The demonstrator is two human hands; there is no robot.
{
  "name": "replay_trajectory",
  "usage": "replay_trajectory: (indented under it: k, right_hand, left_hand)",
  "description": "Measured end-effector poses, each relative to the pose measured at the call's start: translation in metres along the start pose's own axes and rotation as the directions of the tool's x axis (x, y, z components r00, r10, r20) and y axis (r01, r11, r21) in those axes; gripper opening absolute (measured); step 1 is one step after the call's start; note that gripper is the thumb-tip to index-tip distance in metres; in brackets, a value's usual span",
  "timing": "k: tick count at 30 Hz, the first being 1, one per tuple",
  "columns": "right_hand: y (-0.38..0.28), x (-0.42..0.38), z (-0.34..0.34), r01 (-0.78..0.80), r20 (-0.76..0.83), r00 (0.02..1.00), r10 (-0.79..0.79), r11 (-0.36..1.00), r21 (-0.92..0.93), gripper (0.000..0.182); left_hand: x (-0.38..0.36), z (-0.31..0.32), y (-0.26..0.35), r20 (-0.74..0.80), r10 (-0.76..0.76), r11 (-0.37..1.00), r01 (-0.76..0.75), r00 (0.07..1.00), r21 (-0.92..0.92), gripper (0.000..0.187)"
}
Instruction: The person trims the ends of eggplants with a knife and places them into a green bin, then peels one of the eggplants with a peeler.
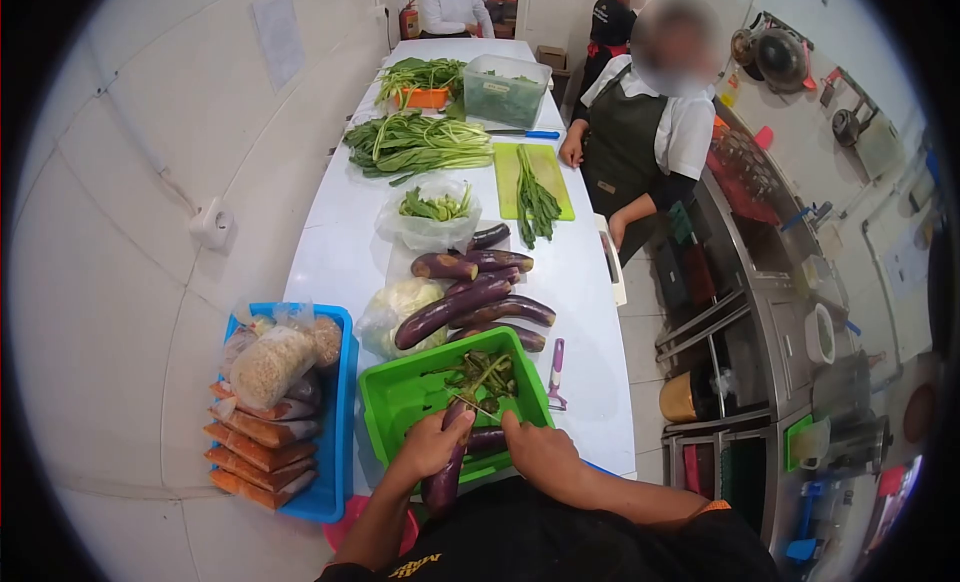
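Held eggplant (442, 488) slants across the green basin's (376, 394) near side; can't tell if it touches the rim. Left hand (428, 444): fingers wrapped round its upper part. Right hand (540, 450): fingers curled on what looks like a thin knife (484, 412), handle hidden, blade at the eggplant's far end. Main risk: blade skids on slick skin into the left fingers, because they sit right beside it. Peeler (557, 376) on the surface (595, 402), right of basin; eggplant pile (480, 300) beyond.

A blue-handled knife (527, 134) lies just beyond a lime-green cutting board (561, 172), near heaped leafy greens (420, 145); a blue plastic tray (346, 392) (rather full) holds stacked orange-filled bags (260, 447).
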State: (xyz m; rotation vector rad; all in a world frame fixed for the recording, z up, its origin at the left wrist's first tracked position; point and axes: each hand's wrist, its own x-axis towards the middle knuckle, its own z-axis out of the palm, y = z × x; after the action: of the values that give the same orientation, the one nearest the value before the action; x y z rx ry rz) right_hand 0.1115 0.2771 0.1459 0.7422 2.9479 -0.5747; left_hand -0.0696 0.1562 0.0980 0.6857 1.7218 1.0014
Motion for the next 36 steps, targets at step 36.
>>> replay_trajectory:
  k: [36]
  right_hand:
    - [-0.002, 0.013, 0.013, -0.012, -0.057, 0.998, 0.017, 0.996, 0.088, 0.011]
  left_hand:
    - [-0.009, 0.02, 0.015, -0.083, 0.196, 0.959, -0.173, 0.977, 0.225, 0.054]
